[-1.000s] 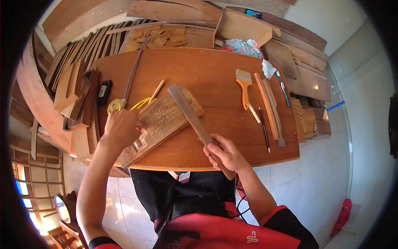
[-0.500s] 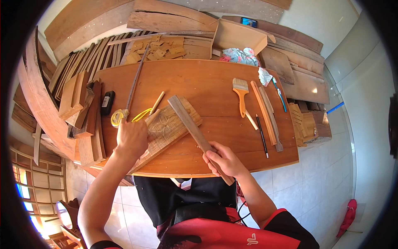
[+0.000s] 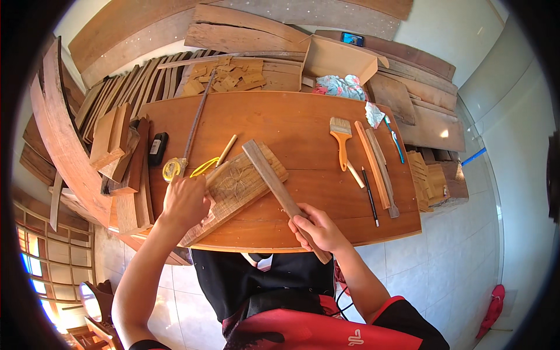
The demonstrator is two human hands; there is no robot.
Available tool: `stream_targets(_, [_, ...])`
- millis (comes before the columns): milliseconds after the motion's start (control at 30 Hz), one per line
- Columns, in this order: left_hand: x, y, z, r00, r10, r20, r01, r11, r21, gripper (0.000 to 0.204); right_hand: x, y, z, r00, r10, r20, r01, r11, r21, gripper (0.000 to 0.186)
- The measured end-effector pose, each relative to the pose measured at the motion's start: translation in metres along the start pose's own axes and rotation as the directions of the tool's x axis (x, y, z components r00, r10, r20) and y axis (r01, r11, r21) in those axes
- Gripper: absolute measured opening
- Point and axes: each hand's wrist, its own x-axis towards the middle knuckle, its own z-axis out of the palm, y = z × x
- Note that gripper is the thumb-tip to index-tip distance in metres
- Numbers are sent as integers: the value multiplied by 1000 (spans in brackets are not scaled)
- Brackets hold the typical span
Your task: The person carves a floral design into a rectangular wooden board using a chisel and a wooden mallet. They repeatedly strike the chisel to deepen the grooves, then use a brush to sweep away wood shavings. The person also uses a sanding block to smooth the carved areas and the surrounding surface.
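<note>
My right hand [image 3: 314,229] is wrapped round the lower part of a long, square wooden bar [image 3: 269,182], which slants up and leftward over a carving board. On that light-brown board [image 3: 245,185], a flower-like line pattern is drawn or cut. My left hand [image 3: 188,201] is closed over its left side. A pale wooden handle [image 3: 218,174] juts from the left fingers; the tool's other end is hidden. Just beyond this hand lie a yellow tape measure [image 3: 173,169] with its blade drawn out, a yellow loop [image 3: 204,167] and another pale wooden handle [image 3: 227,150].
Stacked wood blocks [image 3: 119,151] and a black box-shaped object [image 3: 157,147] are at left. A paintbrush [image 3: 340,137], a pencil [image 3: 370,195], wooden strips [image 3: 373,163] and a toothbrush [image 3: 395,140] lie at right on the table [image 3: 280,116]. Beyond stands a cardboard box [image 3: 335,58].
The whole view has shifted slightly, so everything sits a little lower and to the right. Both hands keep their grips, and the bar stays at nearly the same slant.
</note>
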Motion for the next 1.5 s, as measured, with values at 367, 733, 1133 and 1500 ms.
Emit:
stream_targets(367, [3, 1, -7, 999, -46, -24, 45, 997, -65, 17, 0, -3, -1, 1000, 10, -22, -10, 1000, -6, 41])
stream_targets(733, [-7, -40, 1, 984, -172, 48, 135, 541, -830, 33, 1, 4, -1, 997, -43, -62, 41, 999, -26, 39])
stream_targets(1133, [-32, -32, 43, 953, -291, -88, -41, 161, -986, 17, 2, 0, 1, 997, -49, -59, 44, 995, -86, 42])
stream_targets(1500, [-40, -29, 40, 952, -288, -99, -5, 310, -951, 15, 3, 1, 2, 997, -63, -53, 58, 995, -86, 41])
